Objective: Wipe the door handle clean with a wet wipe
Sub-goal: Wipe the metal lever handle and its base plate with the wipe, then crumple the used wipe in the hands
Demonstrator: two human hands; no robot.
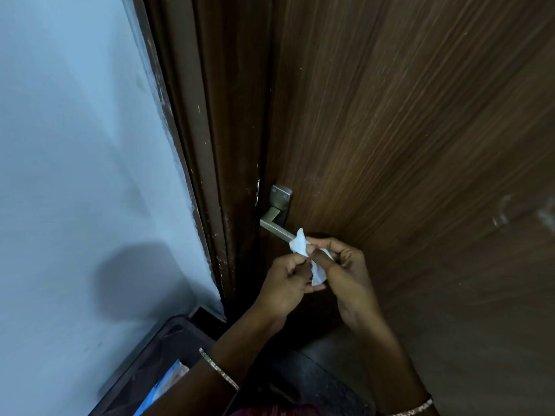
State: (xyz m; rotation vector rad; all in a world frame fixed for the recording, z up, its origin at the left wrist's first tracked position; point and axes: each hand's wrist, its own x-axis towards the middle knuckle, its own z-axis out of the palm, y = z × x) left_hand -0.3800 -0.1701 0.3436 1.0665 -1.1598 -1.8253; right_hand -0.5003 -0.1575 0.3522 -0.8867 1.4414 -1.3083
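Observation:
A brushed-metal lever door handle sticks out from its plate on the brown wooden door. A crumpled white wet wipe lies against the free end of the lever and hides it. My left hand pinches the lower part of the wipe. My right hand grips its upper part with thumb and fingers, right at the lever's end. Both hands touch each other around the wipe.
The dark door frame runs down left of the handle, with a pale blue wall beyond it. A dark bin or crate with a blue-white packet stands at the lower left. Dark floor shows below.

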